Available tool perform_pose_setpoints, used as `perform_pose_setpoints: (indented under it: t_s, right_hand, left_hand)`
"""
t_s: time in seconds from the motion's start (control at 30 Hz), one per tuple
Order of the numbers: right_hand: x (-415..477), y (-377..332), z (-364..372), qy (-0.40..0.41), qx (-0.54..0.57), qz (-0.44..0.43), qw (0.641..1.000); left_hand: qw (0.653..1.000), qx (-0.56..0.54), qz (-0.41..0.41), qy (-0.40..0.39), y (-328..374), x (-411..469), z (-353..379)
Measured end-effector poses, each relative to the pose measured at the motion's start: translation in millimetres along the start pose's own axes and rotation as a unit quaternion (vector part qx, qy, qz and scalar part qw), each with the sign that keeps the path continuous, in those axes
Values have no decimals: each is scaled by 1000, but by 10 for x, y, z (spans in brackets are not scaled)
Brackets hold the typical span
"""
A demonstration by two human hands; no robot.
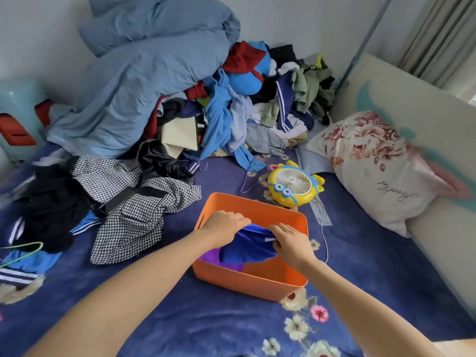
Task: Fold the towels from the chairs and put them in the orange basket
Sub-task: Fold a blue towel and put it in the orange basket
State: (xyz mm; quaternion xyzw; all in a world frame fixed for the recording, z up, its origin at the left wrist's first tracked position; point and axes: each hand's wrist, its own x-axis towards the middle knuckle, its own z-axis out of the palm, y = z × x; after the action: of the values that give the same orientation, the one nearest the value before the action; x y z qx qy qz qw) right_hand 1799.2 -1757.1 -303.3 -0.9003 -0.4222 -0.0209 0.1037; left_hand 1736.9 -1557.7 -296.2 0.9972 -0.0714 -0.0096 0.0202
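So, blue towel (247, 247) was inside orange basket (247, 282), over purple towel (213, 258). Left hand (224, 224) gripped its far edge, fingers curled; right hand (291, 243) pinched its right side. Basket stood on flowered bedsheet (206, 328), yellow fan (293, 185) just behind, clothes pile (226, 112) farther back, pillow (373, 163) at right.

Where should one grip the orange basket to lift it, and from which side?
Probably at the handle slot cut high in the left wall of the orange basket, coming from outside on the left and hooking through it. The walls elsewhere look smooth and sloped, so they offer less grip.
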Motion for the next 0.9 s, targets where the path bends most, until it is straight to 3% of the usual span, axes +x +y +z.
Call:
perform_pose_setpoints:
  t_s: [0.17,0.47,0.63,0.73,0.8,0.9]
  right_hand:
    - [399,242,218,-83,20,-14,996]
    - [903,603,780,-142,93,46,984]
    - [1063,669,970,-44,88,26,995]
    - [1004,584,1265,-71,91,24,993]
    - [950,493,1562,-141,125,24,982]
    - [852,340,1998,-289,81,15,954]
  left_hand:
    - [994,-26,-32,-99,-210,369,224]
    - [977,-38,-70,-199,-478,838,659]
    - [998,11,28,-53,-716,1087,828]
    - [997,27,45,-49,-774,990,1034]
    - [995,14,34,-97,-759,845,1293]
    - [962,-26,-69,-265,-774,550,1795]
